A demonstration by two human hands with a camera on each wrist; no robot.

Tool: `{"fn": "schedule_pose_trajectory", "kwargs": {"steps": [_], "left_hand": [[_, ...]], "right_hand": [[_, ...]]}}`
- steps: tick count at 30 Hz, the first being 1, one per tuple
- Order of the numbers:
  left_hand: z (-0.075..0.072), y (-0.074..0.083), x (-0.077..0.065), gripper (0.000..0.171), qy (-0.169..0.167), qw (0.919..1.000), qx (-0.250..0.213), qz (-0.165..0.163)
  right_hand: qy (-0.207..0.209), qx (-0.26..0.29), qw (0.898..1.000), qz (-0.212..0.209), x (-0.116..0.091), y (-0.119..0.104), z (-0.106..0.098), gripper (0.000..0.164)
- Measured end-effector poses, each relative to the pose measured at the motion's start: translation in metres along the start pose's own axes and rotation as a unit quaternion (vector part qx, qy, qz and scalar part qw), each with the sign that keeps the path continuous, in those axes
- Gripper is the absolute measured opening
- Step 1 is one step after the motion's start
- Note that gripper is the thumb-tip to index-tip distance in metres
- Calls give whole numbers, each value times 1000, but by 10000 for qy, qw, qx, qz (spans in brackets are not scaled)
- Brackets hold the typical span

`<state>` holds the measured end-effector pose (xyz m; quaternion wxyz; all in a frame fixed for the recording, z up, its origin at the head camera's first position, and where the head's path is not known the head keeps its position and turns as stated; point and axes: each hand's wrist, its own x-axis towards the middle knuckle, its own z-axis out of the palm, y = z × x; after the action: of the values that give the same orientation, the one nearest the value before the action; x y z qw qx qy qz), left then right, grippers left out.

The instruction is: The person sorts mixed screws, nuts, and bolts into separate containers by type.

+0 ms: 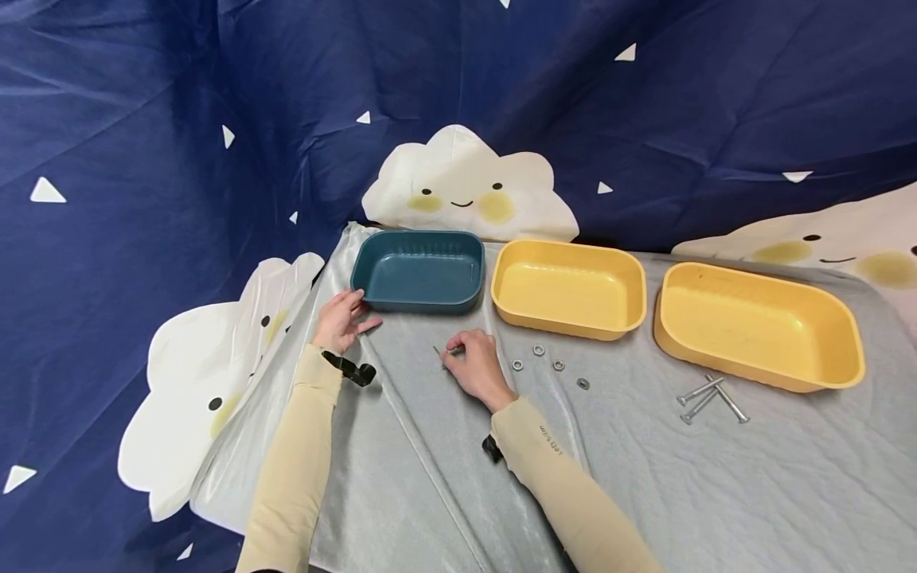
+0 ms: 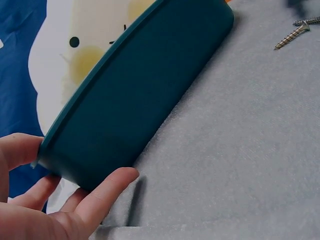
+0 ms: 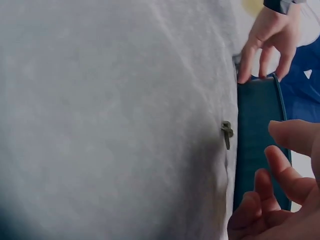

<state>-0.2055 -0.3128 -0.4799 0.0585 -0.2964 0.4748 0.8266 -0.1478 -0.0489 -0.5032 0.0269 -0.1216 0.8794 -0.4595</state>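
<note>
My left hand (image 1: 342,320) rests at the near left corner of a dark teal plastic bin (image 1: 430,307), fingertips touching its end and the thumb spread along its front. The fingers (image 2: 107,195) look fairly straight in the left wrist view. My right hand (image 1: 476,366) hovers over the cloth in front of that bin, beside small screws (image 1: 438,350) it partly hides. In the left wrist view the threaded screws (image 2: 292,36) lie together on the cloth. The right wrist view shows loosely bent fingers (image 3: 280,165) with a gap between them and the screws (image 3: 227,134).
Two yellow bins, a middle one (image 1: 573,325) and a right one (image 1: 752,370), stand in line with the teal one. Several nuts (image 1: 539,350) and a washer (image 1: 583,383) lie before the middle bin. Long bolts (image 1: 705,394) lie crossed before the right one. A dark blue curtain (image 1: 286,95) hangs behind.
</note>
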Motion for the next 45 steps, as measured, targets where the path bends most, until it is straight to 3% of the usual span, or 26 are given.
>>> {"fn": "schedule_pose_trajectory", "kwargs": {"steps": [5,20,32,45], "left_hand": [[0,0,-2,33,-27,10000,12,15],[0,-2,0,51,-1,9999,91,71],[0,-1,2,52,26,9999,146,65],[-2,-2,5,52,-24,9999,103,44]], "right_hand": [[20,-220,9997,68,-4,0,5,15],[-260,-787,9922,934,-5,1,12,26],[-180,-586,9944,863,0,4,8,14],[-106,-832,9943,652,3,6,5,11]]}}
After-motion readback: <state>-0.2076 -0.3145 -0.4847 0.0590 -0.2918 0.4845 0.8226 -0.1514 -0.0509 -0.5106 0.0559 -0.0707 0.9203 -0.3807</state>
